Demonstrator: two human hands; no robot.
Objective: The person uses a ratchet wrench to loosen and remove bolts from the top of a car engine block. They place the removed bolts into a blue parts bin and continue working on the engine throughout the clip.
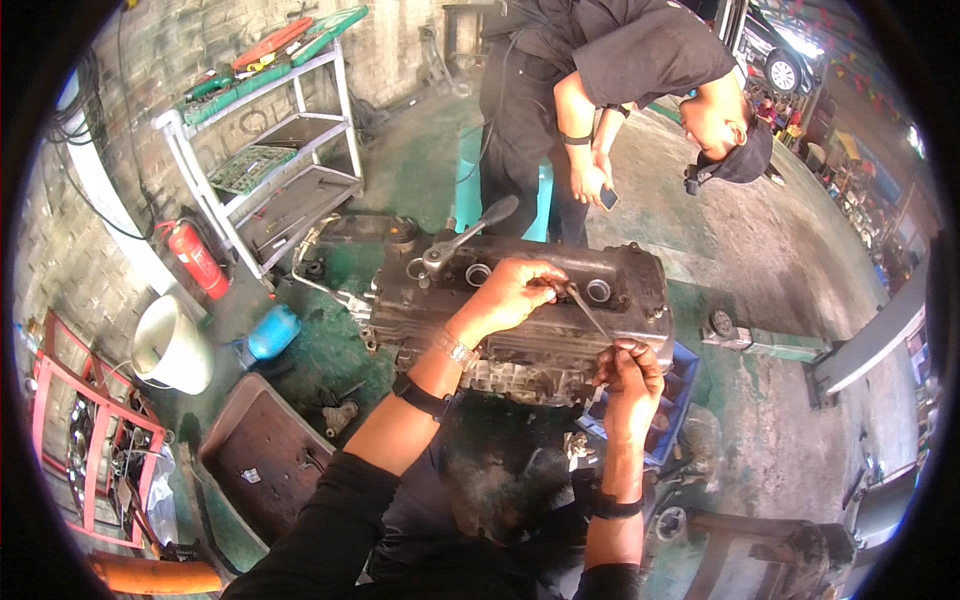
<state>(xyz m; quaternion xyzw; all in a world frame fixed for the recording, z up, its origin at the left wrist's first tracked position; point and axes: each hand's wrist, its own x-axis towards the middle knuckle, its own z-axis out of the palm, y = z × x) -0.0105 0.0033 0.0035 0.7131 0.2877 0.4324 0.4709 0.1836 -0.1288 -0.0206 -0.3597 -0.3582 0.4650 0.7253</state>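
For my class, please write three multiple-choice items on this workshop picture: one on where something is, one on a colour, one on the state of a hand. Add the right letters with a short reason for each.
1. Where does the ratchet wrench lie?
A. on top of the engine
B. on the shelf rack
C. in the white bucket

2. What colour is the fire extinguisher?
A. blue
B. red
C. green

3. What is the right hand doing?
A. hanging free
B. resting flat on the floor
C. gripping the lower end of a slim metal tool

Answers: 1 A, its head rests on the engine's cover; 2 B, its red body stands by the wall; 3 C, the fingers close around the tool, which the left hand also holds.
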